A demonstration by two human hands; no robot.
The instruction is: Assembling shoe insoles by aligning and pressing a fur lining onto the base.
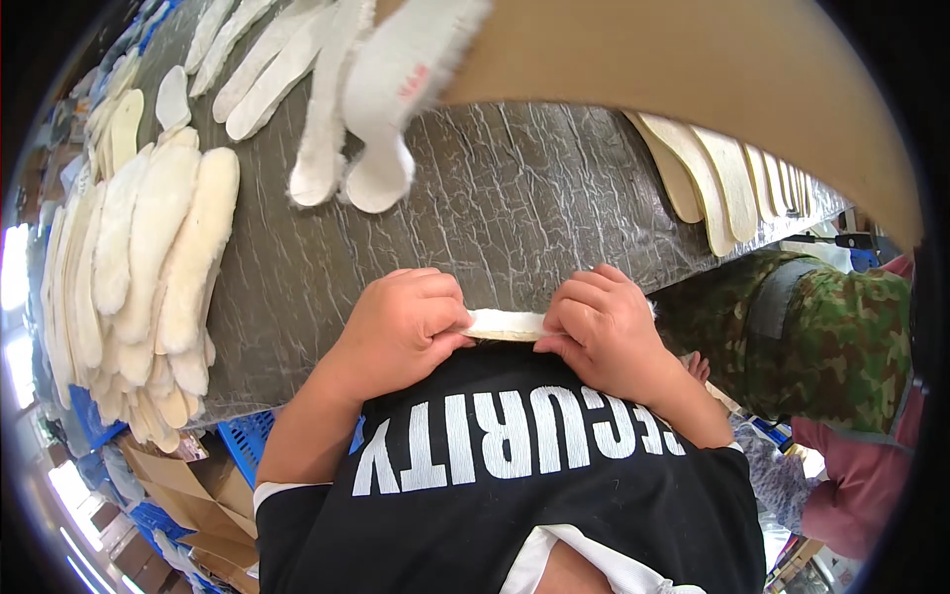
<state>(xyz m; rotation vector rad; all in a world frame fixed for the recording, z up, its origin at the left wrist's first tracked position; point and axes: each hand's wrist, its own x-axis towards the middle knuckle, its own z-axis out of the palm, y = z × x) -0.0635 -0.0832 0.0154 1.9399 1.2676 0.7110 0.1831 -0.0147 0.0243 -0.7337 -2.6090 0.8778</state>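
Observation:
Between my two hands, close to my chest at the table's near edge, is a white insole [505, 325] seen almost edge-on, with a cream-coloured rim. My left hand [408, 319] pinches its left end between thumb and fingers. The right end is gripped the same way by my right hand [606, 325]. Both ends of the insole are partly hidden under my fingers. On the table beyond lie white fleecy insoles [381, 119], one bearing a red mark. More fluffy cream insoles [163, 243] are heaped to the left of my left hand.
Crinkled dark plastic covers the table [475, 208]. Tan insoles [708, 178] lie in a row at the right. A large tan surface [693, 49] blocks the upper right. Another person in a camouflage garment [831, 337] is close on my right. Cardboard boxes [188, 495] stand lower left.

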